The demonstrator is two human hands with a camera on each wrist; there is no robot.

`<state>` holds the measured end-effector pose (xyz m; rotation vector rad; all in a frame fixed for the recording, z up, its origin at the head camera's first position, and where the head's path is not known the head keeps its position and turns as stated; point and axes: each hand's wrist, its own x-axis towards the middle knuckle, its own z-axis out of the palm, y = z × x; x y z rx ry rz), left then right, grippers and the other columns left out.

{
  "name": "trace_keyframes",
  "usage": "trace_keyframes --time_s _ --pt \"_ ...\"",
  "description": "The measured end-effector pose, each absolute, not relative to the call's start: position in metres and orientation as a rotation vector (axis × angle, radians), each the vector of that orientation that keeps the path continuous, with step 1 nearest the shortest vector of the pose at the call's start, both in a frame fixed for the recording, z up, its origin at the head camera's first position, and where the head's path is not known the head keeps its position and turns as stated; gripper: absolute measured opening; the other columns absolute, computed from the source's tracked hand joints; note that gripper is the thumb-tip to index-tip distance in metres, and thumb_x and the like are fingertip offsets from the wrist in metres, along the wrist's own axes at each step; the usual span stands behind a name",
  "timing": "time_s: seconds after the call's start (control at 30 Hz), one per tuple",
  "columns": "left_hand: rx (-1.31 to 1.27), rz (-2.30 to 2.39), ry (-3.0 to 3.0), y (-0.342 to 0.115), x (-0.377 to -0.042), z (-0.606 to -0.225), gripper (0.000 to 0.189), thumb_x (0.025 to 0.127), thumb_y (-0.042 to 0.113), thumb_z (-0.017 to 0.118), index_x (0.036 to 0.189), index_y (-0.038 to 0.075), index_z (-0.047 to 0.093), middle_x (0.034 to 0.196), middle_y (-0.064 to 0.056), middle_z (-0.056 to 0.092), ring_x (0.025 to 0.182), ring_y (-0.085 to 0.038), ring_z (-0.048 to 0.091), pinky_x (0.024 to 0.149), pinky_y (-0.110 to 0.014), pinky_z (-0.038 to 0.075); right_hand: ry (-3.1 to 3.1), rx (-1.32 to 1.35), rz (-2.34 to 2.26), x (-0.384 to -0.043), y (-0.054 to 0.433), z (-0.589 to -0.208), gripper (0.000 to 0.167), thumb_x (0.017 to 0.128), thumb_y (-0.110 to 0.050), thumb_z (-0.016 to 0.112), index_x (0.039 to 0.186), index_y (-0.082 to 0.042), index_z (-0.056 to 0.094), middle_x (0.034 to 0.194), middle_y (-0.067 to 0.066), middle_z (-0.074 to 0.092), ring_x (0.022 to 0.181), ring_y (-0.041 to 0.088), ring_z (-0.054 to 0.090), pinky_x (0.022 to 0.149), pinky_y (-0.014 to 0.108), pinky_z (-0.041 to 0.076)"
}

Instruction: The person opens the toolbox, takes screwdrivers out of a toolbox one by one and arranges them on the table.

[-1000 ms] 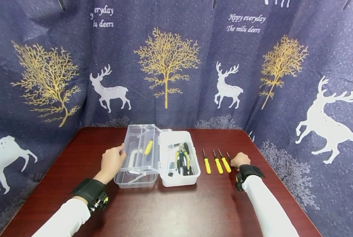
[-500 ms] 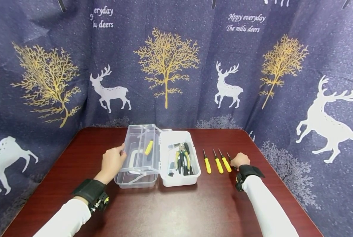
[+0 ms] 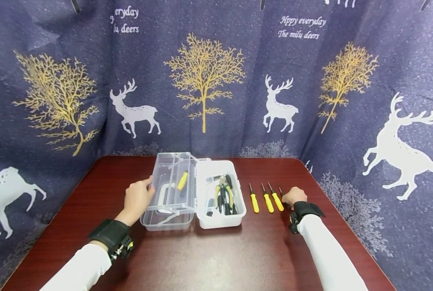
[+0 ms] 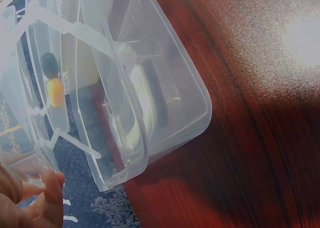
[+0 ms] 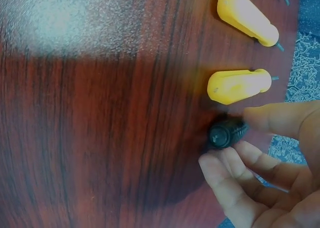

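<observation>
My left hand (image 3: 137,200) pinches the outer edge of a clear plastic tray (image 3: 161,163) on an opened toolbox; in the left wrist view, thumb and fingers meet on its transparent corner. A yellow-and-black-handled tool (image 3: 182,181) lies in that tray. On the right of the table, my right hand (image 3: 295,196) holds a black-handled screwdriver (image 5: 225,132), thumb on one side and fingers on the other. Its thin shaft tip shows past the hand in the head view. Left of it lie three yellow-handled screwdrivers (image 3: 267,203) in a row.
The toolbox's white base (image 3: 220,222) contains pliers (image 3: 222,188) and several dark-handled tools. Its clear lid (image 3: 167,227) lies folded out to the left, under the tray. A patterned curtain (image 3: 216,81) hangs behind the dark red table (image 3: 216,258).
</observation>
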<state>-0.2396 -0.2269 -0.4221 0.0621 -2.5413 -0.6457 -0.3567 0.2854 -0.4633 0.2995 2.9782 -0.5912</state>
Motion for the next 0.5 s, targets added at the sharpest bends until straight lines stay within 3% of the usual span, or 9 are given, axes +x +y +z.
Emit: trace_keyframes --time_s 0.13,0.23,0.3,0.4,0.5 --pt "0.058 -0.645 -2.546 -0.227 -0.239 -0.423 0.037 0.084 0.01 0.06 0.118 0.0 0.067 0.106 -0.028 0.068 0.069 -0.044 0.064 0.057 -0.052 0.049 3.096 0.275 -0.51 -0.357 0.279 -0.46 0.024 0.073 -0.021 0.062 0.074 0.003 0.067 0.074 0.022 0.069 0.066 0.035 0.066 0.061 0.043 0.054" --pt "0.053 -0.638 -2.541 -0.228 -0.239 -0.423 0.037 0.083 0.009 0.06 0.118 -0.001 0.067 0.104 -0.029 0.068 0.068 -0.044 0.064 0.057 -0.052 0.049 3.199 0.243 -0.487 -0.358 0.268 -0.456 0.026 0.077 -0.022 0.059 0.075 0.003 0.067 0.089 0.029 0.069 0.078 0.045 0.065 0.067 0.052 0.053" --pt "0.051 -0.638 -2.536 -0.229 -0.239 -0.423 0.037 0.083 0.009 0.06 0.117 -0.001 0.067 0.104 -0.029 0.068 0.068 -0.044 0.064 0.057 -0.052 0.049 3.249 0.21 -0.52 -0.359 0.257 -0.454 0.025 0.078 -0.021 0.057 0.066 0.0 0.063 0.08 0.026 0.069 0.076 0.046 0.065 0.063 0.052 0.053" --pt "0.055 -0.643 -2.544 -0.229 -0.24 -0.424 0.037 0.083 0.009 0.06 0.118 0.0 0.067 0.105 -0.028 0.068 0.066 -0.042 0.064 0.056 -0.051 0.049 3.295 0.12 -0.585 -0.358 0.24 -0.448 0.031 0.079 -0.019 0.055 0.052 -0.008 0.049 0.056 0.012 0.056 0.062 0.038 0.062 0.053 0.044 0.048" --pt "0.064 -0.649 -2.558 -0.229 -0.241 -0.425 0.037 0.083 0.01 0.06 0.119 0.001 0.067 0.106 -0.028 0.068 0.063 -0.039 0.063 0.055 -0.05 0.048 3.303 0.012 -0.676 -0.357 0.222 -0.446 0.033 0.081 -0.017 0.056 0.05 -0.01 0.044 0.05 0.002 0.042 0.053 0.03 0.055 0.049 0.036 0.04"
